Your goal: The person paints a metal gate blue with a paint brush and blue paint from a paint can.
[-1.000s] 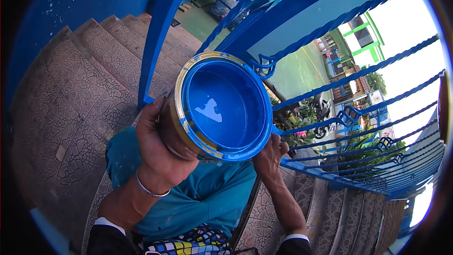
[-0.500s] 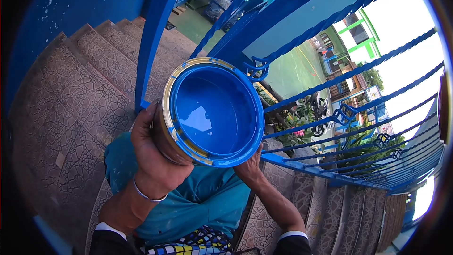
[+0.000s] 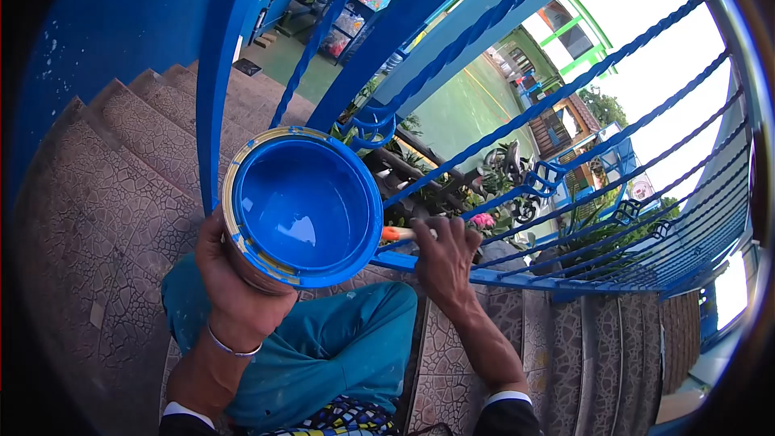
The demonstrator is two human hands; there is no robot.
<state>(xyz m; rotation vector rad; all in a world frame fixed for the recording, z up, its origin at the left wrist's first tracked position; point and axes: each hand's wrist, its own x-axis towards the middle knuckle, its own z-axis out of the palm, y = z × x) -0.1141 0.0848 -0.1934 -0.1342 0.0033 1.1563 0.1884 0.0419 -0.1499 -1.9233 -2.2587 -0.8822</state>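
My left hand (image 3: pixel 242 291) is wrapped round the side of a paint can (image 3: pixel 234 218), thumb up along its wall. The can is tilted toward me, its gold rim smeared with blue. Inside lies glossy blue paint (image 3: pixel 299 210). To the right of the can, my right hand (image 3: pixel 446 258) has its fingers closed on a paintbrush (image 3: pixel 397 233). Only a pale stretch with an orange end shows of it, pointing at the can's edge; its bristles are hidden. Both hands are above my teal trousers (image 3: pixel 355 331).
Blue railing with twisted bars (image 3: pixel 500 145) runs along the right, close past my right hand. A blue post (image 3: pixel 218 81) stands beyond the can. Tiled steps (image 3: pixel 121 194) rise at left, and more steps (image 3: pixel 565 347) lie at lower right. Plants with a pink flower (image 3: pixel 482 220) show behind the bars.
My right hand has come out from beneath the can to its right side, and the brush now shows in it. The can has shifted left and slightly down in view.
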